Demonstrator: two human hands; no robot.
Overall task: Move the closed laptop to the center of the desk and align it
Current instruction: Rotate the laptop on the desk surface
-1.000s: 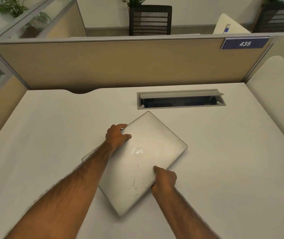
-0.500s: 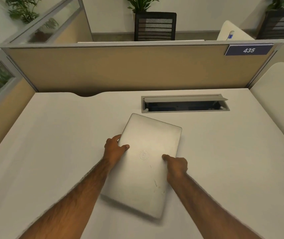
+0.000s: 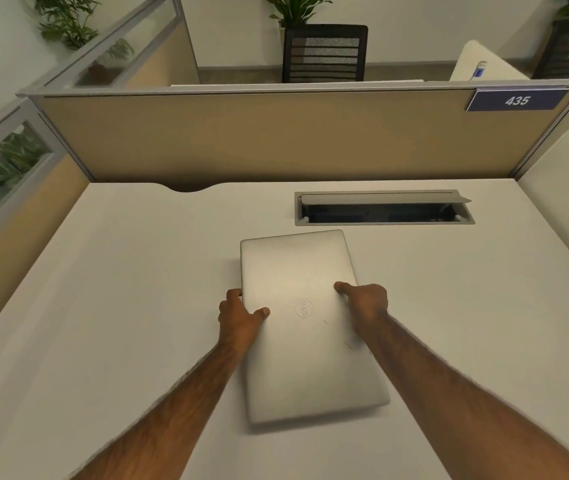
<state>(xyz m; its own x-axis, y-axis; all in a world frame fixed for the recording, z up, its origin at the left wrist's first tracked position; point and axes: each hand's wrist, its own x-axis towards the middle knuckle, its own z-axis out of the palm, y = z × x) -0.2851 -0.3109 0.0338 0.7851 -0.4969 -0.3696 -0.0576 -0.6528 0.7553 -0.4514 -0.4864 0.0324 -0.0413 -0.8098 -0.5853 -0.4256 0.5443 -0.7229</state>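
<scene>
1. The closed silver metal laptop lies flat on the pale grey desk top, near its middle, with its short edges toward us and toward the far side.
2. Our left hand clasps the left long edge: thumb on the lid, fingers curled around the side. We judge this grip serves to steer.
3. Our right hand presses the right long edge, thumb on top; the other fingers are hidden, so we cannot tell how they wrap.
4. Hands on opposite edges let us twist and slide without lifting, we reckon.
5. The far edge sits just short of the open grey cable tray, apart from it.
6. Edges run nearly parallel with the tan fabric partition; a slight skew may remain.
</scene>
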